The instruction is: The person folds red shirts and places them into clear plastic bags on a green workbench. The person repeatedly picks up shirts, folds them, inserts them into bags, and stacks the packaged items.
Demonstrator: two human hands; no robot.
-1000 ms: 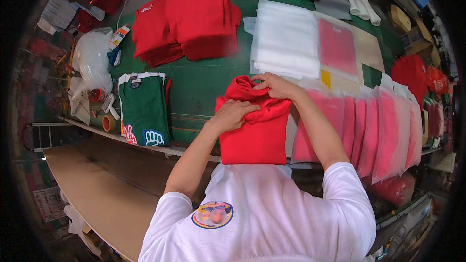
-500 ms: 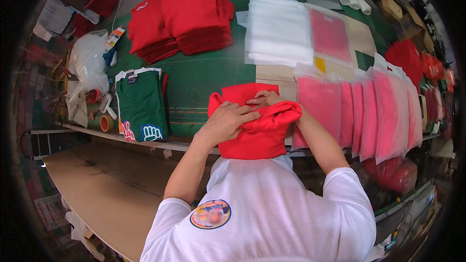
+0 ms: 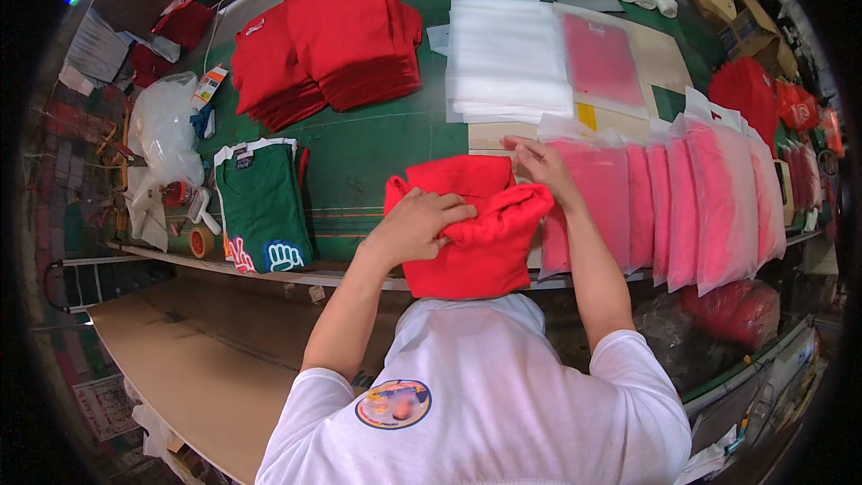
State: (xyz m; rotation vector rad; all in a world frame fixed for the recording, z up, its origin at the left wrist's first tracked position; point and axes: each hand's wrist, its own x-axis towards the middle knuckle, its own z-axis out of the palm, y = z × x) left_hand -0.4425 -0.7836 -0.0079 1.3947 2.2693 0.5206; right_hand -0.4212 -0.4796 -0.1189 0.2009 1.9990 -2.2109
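Note:
A red shirt [image 3: 480, 260], partly folded with its upper edge bunched, lies at the table's front edge against my body. My left hand [image 3: 420, 226] is closed on the shirt's left side, its fingers pinching the bunched cloth. Just past the shirt's upper right corner is my right hand [image 3: 544, 167], off the cloth, with its fingers apart and nothing in them. Close to that hand lies the nearest bagged pink-red garment [image 3: 593, 189].
Stacks of folded red shirts [image 3: 355, 36] stand at the back left, and a green shirt [image 3: 260, 207] lies front left. White plastic bags [image 3: 507, 58] are piled at the back. Several bagged garments [image 3: 718, 189] overlap on the right. A tape roll [image 3: 201, 241] sits far left.
My right hand has let go of the red shirt and moved up and to the right. The left hand stays on the cloth. The view has shifted slightly.

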